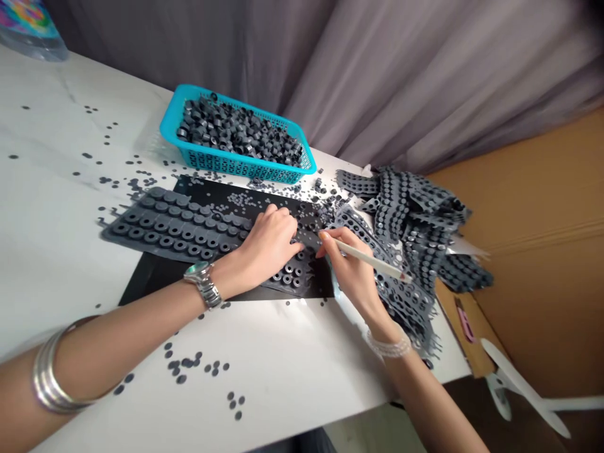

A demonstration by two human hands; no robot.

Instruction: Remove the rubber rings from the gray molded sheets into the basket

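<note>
A grey sheet of moulded rubber rings (pixel 179 220) lies across a black mat (pixel 155 277). My left hand (pixel 267 242) bears down on the right part of this sheet, its fingers curled and its thumb pointing right. Between the thumb and fingers of my right hand (pixel 352 267) is a slim white pen-like tool (pixel 372 259), slanting down to the right over the hand. The working tip of the tool is hard to make out. Just beyond my right hand lies another perforated rubber sheet (pixel 401 296). Small dark discs (pixel 243 201) are scattered on the mat.
A turquoise basket (pixel 245 168) full of small dark rings stands at the back. Perforated sheets (pixel 410 201) are heaped at the right. Loose discs (pixel 189 363) dot the white table (pixel 283 365). A pink cutter (pixel 465 321) lies at the right edge, a bottle (pixel 35 38) at the far left.
</note>
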